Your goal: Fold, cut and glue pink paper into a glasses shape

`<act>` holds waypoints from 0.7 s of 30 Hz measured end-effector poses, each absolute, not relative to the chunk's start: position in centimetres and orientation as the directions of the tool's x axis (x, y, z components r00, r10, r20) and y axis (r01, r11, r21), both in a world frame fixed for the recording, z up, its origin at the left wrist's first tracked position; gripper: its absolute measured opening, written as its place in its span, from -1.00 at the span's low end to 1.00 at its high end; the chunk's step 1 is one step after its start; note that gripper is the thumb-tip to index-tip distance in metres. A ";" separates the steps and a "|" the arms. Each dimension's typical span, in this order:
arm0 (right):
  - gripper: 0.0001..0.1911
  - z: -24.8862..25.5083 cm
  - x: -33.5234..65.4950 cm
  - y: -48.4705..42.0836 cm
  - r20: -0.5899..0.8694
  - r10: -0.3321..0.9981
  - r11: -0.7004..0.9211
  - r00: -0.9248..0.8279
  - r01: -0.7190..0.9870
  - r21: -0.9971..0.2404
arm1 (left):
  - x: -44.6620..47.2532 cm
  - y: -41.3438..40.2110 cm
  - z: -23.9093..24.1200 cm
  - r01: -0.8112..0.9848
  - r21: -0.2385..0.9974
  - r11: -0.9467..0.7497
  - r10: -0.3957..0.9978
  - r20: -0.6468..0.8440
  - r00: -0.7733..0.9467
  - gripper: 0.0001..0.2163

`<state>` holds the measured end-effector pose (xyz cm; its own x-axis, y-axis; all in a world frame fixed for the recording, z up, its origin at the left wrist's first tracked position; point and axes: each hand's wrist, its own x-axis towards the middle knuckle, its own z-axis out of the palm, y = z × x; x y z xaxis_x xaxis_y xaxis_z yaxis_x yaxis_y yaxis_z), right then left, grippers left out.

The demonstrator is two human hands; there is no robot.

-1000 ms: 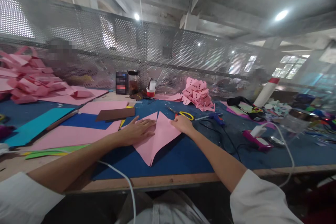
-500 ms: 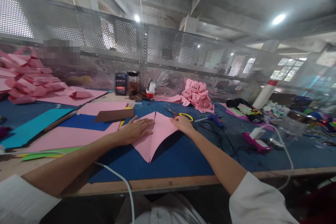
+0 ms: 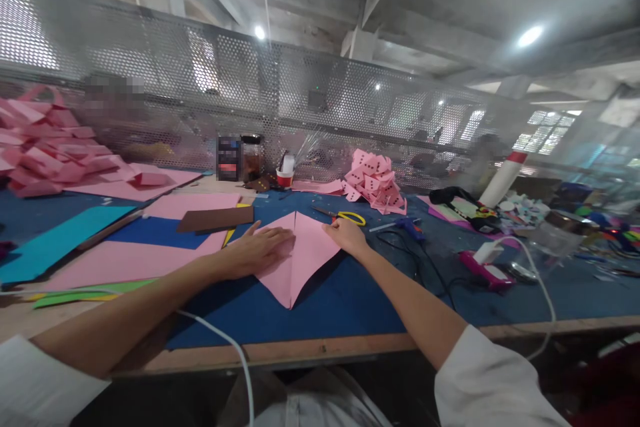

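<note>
1. Two hands share the sheet [image 3: 316, 243], nearer than the scissors [image 3: 360, 217] and left of them.
2. Left hand [image 3: 265, 247] lies flat, fingers extended, likely steadying it.
3. Right hand [image 3: 346, 235] pinches its edge, likely for control.

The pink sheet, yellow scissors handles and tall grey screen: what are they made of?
Pink sheet: perhaps card or thin foam; matte, without glare, raised in a smooth curve at the right hand. Scissors handles: probably plastic, evenly yellow; gloss too small to judge. Grey screen: likely metal, dull, with rows of small punched-looking holes.
</note>
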<state>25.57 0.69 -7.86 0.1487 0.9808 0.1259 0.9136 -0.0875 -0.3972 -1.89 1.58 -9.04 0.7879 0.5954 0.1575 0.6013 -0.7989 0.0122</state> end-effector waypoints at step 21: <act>-0.74 -7.6 25.4 0.2 0.081 0.990 -0.080 0.116 0.931 -0.356 | -2.2 1.8 -9.2 0.580 -0.015 -0.814 0.575 0.120 0.809 -0.48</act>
